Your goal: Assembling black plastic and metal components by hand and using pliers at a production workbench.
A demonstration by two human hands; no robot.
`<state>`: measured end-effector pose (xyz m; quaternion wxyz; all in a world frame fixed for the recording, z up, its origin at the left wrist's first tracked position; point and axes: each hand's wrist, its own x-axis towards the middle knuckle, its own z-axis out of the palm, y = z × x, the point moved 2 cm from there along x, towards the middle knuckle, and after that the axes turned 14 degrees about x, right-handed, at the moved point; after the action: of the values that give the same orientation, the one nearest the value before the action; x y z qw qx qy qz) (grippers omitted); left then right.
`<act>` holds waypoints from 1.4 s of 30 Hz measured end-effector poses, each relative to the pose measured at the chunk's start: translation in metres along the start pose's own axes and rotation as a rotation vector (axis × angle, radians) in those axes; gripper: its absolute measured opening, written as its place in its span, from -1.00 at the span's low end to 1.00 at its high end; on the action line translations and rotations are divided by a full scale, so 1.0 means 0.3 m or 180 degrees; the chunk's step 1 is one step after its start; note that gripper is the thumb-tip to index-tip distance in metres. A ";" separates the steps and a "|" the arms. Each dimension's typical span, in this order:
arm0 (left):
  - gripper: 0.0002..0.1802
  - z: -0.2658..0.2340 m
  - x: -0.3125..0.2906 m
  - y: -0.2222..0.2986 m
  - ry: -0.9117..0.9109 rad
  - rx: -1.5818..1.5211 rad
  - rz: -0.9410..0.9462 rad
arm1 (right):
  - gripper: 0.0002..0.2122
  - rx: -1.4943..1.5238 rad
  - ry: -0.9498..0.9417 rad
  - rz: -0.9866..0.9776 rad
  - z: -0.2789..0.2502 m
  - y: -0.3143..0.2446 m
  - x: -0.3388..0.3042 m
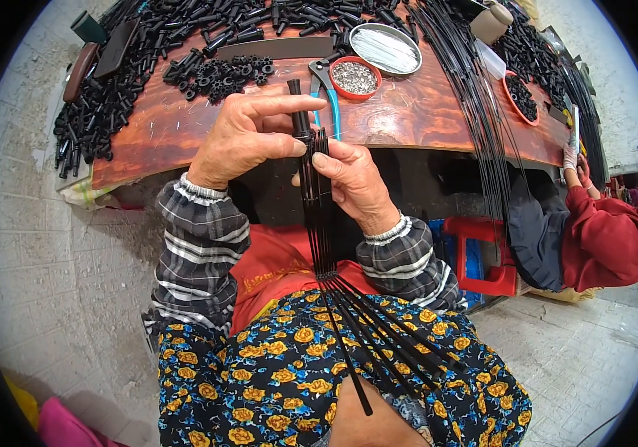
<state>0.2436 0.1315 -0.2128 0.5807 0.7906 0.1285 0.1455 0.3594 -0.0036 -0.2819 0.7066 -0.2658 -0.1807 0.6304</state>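
Note:
In front of me my left hand (pixel 248 138) is closed round a black plastic tube with a flared top, which looks like an umbrella runner (pixel 298 112). The tube stands nearly upright. Just right of it, my right hand (pixel 352 175) pinches the upper ends of thin black umbrella ribs (pixel 320 238) between thumb and fingers, against the tube's lower ring. The ribs hang down in a bundle, then fan out over my flowered apron (pixel 274 357), their thicker ends toward my lap. My fingers hide the exact joint. Behind my hands lie blue-handled pliers (pixel 333 100).
Black tubes (pixel 177 37) are heaped across the wooden table (pixel 423 112), with notched rings (pixel 226 77) nearer. A red dish of small metal bits (pixel 355 77) adjoins a tray of pale pins (pixel 384 49). Long black rods (pixel 468 89) overhang the edge. A co-worker in red (pixel 605 238) sits right.

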 end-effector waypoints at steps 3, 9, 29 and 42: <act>-0.47 -0.015 0.002 -0.014 -0.0027 0.0111 0.0086 | -0.66 -0.0100 -0.0006 0.0014 -0.017 -0.003 0.001; -0.46 -0.015 0.007 -0.036 -0.0160 0.0056 0.0116 | -0.66 0.0052 0.0019 -0.0056 0.006 -0.006 -0.007; -0.46 -0.040 0.016 -0.016 -0.0321 0.0181 0.0192 | -0.68 -0.0323 -0.0020 -0.0020 0.009 -0.010 -0.004; -0.47 -0.013 0.036 -0.143 -0.0286 -0.1001 0.1228 | -0.71 -0.0019 -0.0258 -0.0158 0.039 -0.003 0.001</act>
<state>0.2507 0.1516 -0.2517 0.6632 0.7061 -0.0749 0.2366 0.3533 -0.0016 -0.2720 0.7133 -0.2376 -0.2176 0.6224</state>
